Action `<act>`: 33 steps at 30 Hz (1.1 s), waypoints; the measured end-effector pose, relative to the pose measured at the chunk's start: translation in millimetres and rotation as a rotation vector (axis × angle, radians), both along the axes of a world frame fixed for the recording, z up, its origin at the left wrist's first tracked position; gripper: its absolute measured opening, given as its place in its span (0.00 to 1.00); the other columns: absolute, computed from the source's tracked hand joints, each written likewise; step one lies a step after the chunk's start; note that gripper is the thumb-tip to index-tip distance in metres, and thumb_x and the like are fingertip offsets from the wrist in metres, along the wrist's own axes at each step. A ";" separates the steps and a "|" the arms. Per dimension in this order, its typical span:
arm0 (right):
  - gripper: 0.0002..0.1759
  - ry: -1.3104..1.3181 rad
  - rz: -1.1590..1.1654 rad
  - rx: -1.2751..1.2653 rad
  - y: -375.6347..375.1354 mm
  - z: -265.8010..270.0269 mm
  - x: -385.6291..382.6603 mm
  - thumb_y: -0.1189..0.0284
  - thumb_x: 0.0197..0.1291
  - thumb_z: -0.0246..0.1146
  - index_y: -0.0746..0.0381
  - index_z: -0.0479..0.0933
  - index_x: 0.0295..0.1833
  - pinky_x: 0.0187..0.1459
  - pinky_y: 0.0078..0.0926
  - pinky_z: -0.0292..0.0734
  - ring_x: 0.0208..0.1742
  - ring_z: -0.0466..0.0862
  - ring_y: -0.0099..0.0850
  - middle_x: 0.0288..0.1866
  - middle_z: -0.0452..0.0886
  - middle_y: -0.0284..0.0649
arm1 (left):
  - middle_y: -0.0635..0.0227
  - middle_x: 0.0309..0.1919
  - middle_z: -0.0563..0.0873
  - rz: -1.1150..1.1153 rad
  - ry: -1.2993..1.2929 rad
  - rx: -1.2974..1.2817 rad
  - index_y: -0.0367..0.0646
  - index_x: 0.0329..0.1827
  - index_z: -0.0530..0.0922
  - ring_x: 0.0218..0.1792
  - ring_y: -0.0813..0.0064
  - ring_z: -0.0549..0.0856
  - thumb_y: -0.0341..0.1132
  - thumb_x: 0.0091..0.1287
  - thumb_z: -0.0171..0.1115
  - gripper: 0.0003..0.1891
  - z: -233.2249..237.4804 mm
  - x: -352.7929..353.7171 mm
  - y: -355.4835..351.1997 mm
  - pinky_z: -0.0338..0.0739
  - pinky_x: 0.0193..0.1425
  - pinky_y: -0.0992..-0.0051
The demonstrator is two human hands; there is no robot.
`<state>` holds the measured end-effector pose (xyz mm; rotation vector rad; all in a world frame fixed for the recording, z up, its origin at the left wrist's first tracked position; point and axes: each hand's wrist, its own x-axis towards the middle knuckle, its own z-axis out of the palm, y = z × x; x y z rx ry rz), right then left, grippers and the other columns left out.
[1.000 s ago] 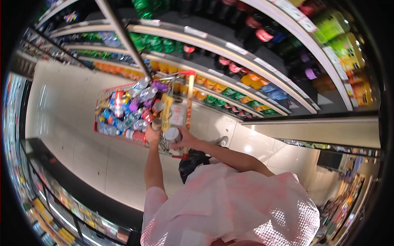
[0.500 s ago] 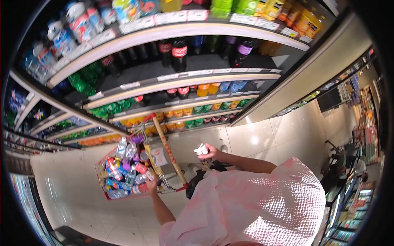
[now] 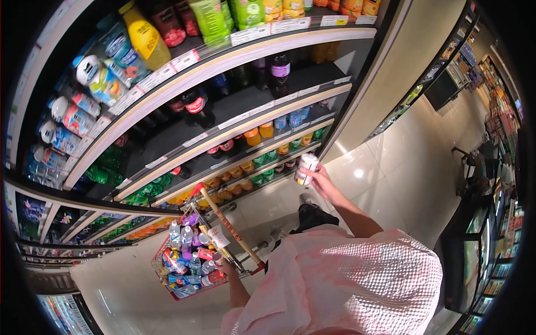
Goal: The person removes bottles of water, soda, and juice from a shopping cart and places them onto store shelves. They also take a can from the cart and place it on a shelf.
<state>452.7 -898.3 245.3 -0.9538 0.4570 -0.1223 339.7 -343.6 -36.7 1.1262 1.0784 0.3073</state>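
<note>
My right hand [image 3: 320, 177] grips a small white cylindrical container [image 3: 306, 169] with dark and yellow print, held up in front of the lower shelves. My left hand [image 3: 221, 262] is low at the near side of the shopping cart's basket [image 3: 172, 296], close to a pinkish-red can [image 3: 205, 254]. Its fingers are too small and partly hidden to show what they touch. Bottles and cans fill the basket, among them a purple bottle [image 3: 186, 245] and a clear bottle [image 3: 195, 265]. The cart's handle [image 3: 231, 226] slants between my hands.
Tall drink shelves [image 3: 245, 120] rise ahead and to the left, with cola, juice and water bottles behind price labels. A beige pillar [image 3: 391, 72] stands at their right end. Glossy tiled floor [image 3: 385, 178] stretches right towards a dark display case [image 3: 466, 268].
My right hand has moved up and right with the white container, which is turned to show its side. The cart and my left hand sit lower and further right in view.
</note>
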 end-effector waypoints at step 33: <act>0.35 -0.376 -0.154 -0.347 -283.2 128.6 130.8 0.77 0.49 0.83 0.66 0.74 0.62 0.62 0.30 0.79 0.58 0.83 0.28 0.55 0.83 0.38 | 0.39 0.69 0.75 -0.638 -0.840 1.569 0.36 0.72 0.72 0.72 0.41 0.71 0.50 0.68 0.69 0.36 359.0 555.0 -728.4 0.61 0.79 0.50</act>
